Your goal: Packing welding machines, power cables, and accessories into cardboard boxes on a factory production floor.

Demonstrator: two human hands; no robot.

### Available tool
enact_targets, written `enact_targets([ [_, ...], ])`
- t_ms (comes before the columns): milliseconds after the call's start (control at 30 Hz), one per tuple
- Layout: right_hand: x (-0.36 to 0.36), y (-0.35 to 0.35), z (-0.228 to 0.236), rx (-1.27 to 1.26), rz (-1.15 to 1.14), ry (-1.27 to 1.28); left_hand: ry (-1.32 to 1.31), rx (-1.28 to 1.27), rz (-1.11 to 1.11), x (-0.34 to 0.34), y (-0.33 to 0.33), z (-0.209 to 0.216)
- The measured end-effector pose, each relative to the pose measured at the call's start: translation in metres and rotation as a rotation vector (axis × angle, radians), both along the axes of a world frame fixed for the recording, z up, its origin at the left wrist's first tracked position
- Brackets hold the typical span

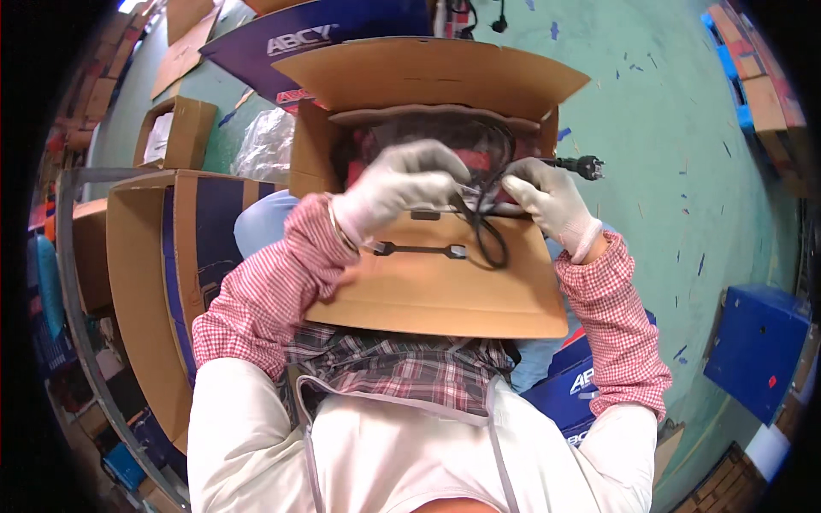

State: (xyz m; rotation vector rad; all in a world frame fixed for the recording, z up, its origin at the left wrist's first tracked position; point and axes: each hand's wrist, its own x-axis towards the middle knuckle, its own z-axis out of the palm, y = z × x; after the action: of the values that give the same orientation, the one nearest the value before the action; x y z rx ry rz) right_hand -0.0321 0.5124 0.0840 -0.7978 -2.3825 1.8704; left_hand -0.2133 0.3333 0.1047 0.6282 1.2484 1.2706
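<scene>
A black power cord (489,250) hangs in a loop between my two gloved hands, over the near flap of an open cardboard box (445,291). My left hand (409,188), slightly blurred, is closed with its fingertips at the cord's left side. On the right, my right hand (549,201) pinches the cord between thumb and fingers. The cord's plug (588,167) sticks out past the box's right side. Inside the box lies a dark and red object (410,141) under clear plastic, partly hidden by my hands. A black carry handle (421,250) is fixed to the near flap.
Another open carton (137,282) stands close on the left beside a metal rail (81,342). Clear plastic sheeting (267,145) and a small carton (184,132) lie beyond it. A blue box (757,350) sits at far right on the green floor (658,111), which has scattered scraps.
</scene>
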Motion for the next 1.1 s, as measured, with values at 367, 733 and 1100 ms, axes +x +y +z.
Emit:
enact_targets([
  [367,-0.013,-0.070,0.059,-0.160,0.148,0.276,0.039,0.154,-0.431,0.037,-0.048,0.016],
  [733,-0.153,-0.070,0.001,0.193,0.718,-0.198,0.435,-0.379,0.111,-0.023,-0.085,-0.017],
  [1100,-0.193,-0.091,-0.113,0.277,0.860,-0.121,1.250,-0.597,0.011,-0.085,-0.046,-0.107],
])
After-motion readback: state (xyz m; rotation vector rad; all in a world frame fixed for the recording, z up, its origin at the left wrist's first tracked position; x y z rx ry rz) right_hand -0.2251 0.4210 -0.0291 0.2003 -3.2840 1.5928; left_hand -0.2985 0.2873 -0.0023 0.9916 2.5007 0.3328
